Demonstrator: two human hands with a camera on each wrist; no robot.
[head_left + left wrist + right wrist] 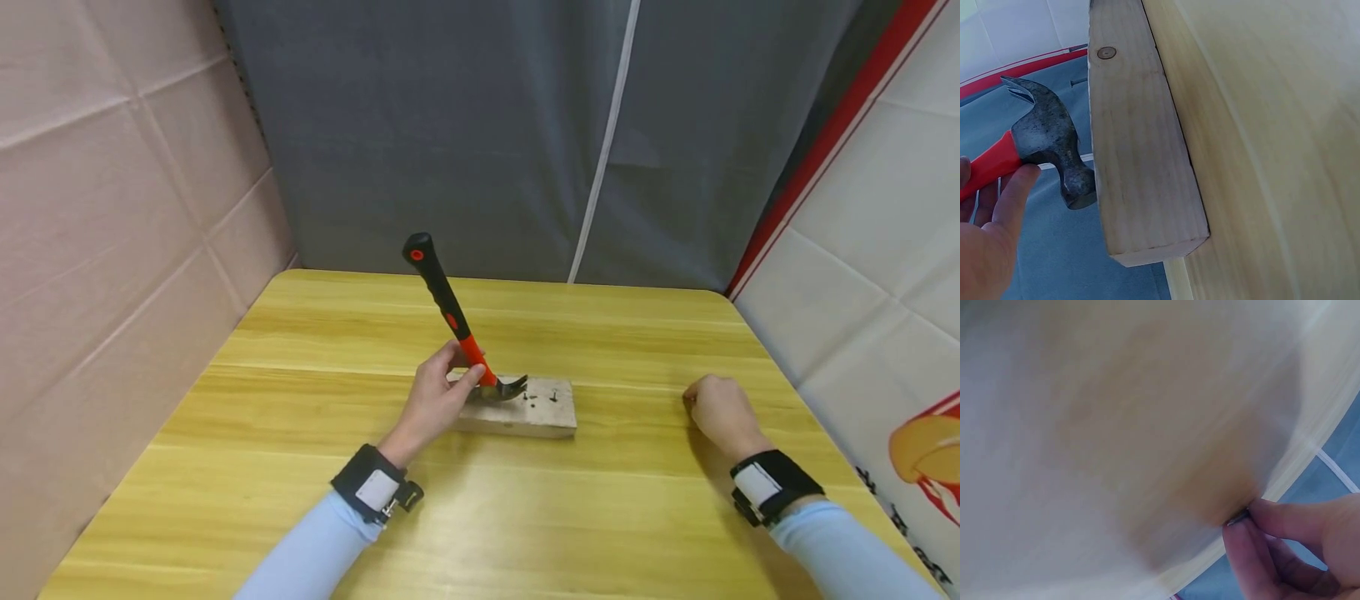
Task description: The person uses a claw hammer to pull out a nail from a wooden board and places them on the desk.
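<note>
Gripping the hammer (450,321) just behind its head, the left hand (435,400) levers the claw on the wood block (536,412) — right hand (720,412) pinches a small nail (1239,518) over the desk (300,467).

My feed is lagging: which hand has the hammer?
The left hand: it grips the hammer by its red neck, head on the wooden block. The right hand rests apart on the table, pinching something small.

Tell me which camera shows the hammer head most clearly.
The left wrist view: the hammer head fills the frame, claw and striking face plain, against the wood block. The head view shows it small, resting on the block beside the left hand. The right wrist view shows none of it.
</note>
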